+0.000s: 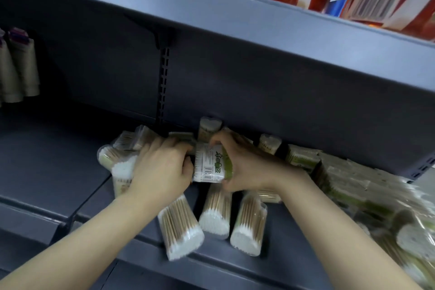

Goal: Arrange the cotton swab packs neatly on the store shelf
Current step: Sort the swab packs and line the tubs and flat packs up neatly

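Hands meet over the grey shelf [54,162], deep in a jumble of cotton swab packs. The right hand [244,167] curls round the held pack [210,163], thumb below and fingers over its green-banded end; this pack lies crosswise between the hands, long axis running left to right, label and barcode facing up. The left hand [162,167] has its fingers bent against the pack's other end, over a heap of packs [117,160] tipped at odd angles. Just below the hands, three loose packs [213,214] lie flat, white cotton tips pointing toward the shelf's front edge. Right of the right hand runs a row of packs [303,156] along the back wall.
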Available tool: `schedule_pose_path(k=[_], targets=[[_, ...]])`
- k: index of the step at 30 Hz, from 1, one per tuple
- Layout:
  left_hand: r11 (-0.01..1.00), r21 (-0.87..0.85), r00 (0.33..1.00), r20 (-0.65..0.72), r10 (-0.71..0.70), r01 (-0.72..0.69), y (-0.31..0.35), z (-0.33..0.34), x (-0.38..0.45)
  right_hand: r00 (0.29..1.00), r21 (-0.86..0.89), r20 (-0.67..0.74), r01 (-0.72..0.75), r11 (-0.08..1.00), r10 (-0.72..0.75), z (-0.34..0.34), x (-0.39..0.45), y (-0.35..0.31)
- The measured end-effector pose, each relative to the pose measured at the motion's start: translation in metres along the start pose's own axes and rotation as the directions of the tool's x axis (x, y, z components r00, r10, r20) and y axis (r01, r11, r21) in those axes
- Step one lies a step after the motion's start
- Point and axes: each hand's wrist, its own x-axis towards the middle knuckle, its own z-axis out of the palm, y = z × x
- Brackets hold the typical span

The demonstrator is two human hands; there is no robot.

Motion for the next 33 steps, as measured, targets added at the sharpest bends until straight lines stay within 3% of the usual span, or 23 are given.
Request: schedule_pose_path(k=[6,11,20,26,33], targets=[[0.992,-0.101,0.994,0.074,0.086,-0.078,0.030,0.012,-0.004,0.997,0.026,-0.055,-0.045,0.999,0.046,0.003,-0.033,0.025],[0.976,-0.187,0.993,0.009,0.114,-0.110,0.056,0.019,-0.005,0.992,0.038,-0.074,-0.100,0.994,0.103,0.001,-0.063,0.045],[0.950,-0.266,0.979,0.070,0.190,-0.165,0.101,0.037,-0.003,0.973,0.115,-0.100,-0.199,0.973,0.210,0.001,-0.115,0.074],[0.929,-0.308,0.956,0.141,0.258,-0.205,0.127,0.047,-0.005,0.961,-0.009,-0.123,-0.249,0.968,0.246,0.006,-0.139,0.094],[0.876,-0.426,0.922,0.198,0.334,-0.225,0.156,0.060,-0.005,0.954,-0.021,-0.089,-0.290,0.957,0.287,0.000,-0.159,0.097]])
